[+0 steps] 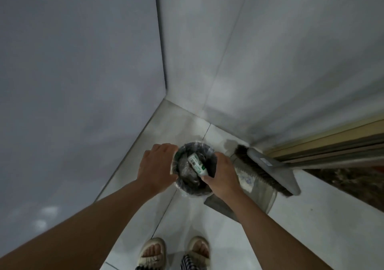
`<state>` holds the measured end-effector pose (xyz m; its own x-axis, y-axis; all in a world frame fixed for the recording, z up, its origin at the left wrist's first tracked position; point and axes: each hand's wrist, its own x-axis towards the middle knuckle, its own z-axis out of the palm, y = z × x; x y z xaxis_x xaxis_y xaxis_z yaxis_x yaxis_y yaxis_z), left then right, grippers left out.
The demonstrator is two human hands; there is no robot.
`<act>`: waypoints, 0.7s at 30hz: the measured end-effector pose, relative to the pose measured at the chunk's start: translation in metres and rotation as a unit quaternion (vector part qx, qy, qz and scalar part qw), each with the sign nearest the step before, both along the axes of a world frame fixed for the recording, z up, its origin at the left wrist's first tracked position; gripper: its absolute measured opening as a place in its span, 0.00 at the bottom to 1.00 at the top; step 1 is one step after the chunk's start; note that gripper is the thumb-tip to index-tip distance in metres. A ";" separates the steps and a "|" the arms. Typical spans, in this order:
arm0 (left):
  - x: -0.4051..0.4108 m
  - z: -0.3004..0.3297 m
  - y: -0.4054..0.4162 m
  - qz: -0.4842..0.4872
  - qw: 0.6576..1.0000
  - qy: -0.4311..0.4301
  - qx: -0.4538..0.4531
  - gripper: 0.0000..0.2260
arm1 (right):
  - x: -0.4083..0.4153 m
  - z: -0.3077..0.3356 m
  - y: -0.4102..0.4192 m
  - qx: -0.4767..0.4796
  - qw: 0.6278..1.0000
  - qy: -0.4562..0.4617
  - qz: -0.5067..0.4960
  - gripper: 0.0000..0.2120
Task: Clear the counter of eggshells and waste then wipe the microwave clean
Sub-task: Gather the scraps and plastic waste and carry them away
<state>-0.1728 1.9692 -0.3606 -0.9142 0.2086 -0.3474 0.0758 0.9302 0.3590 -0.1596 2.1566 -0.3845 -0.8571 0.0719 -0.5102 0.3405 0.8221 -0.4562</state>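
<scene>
1. Pale tiled floor (pixel 234 238), wall corner.
2. Lined waste bin (pixel 194 189) near that corner, holding a white-green carton (pixel 196 164); print unreadable.
3. Left hand (pixel 155 165) fingers grasp the liner; right hand (pixel 223 176) fingers pinch the carton.
4. Broom (pixel 268 171) beside the bin.

The scene was dim and cool grey, lit softly from above with no hard source in sight. The small round dark bin lined with clear plastic (pixel 194 170) sat in the sharpest part of the view, though its contents stayed murky. Faint glare showed on the liner's rim. Above the bin, the pale grey tiled walls (pixel 83 61) were smeared and soft. Right of the bin, the grey-headed dark-bristled broom (pixel 270 171) looked slightly blurred. Wide-angle distortion bent the wall lines outward, and weak reflections spotted the glossy wall far left of the bin.
</scene>
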 end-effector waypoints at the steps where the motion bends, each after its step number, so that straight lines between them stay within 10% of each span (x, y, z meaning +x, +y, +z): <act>1: 0.001 0.020 -0.003 -0.001 1.000 0.000 -0.001 0.29 | 0.001 0.022 -0.001 0.002 1.000 0.009 0.002 0.37; 21: 0.050 0.346 -0.050 0.069 0.992 0.097 0.040 0.32 | 0.034 0.372 -0.049 -0.016 0.987 0.155 0.043 0.40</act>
<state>-0.1230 1.9193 -0.0143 -0.9839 0.0966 -0.1504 0.0242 0.9057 0.4232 -0.1258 2.1075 -0.0120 -0.9746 -0.0204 -0.2232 0.1094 0.8261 -0.5528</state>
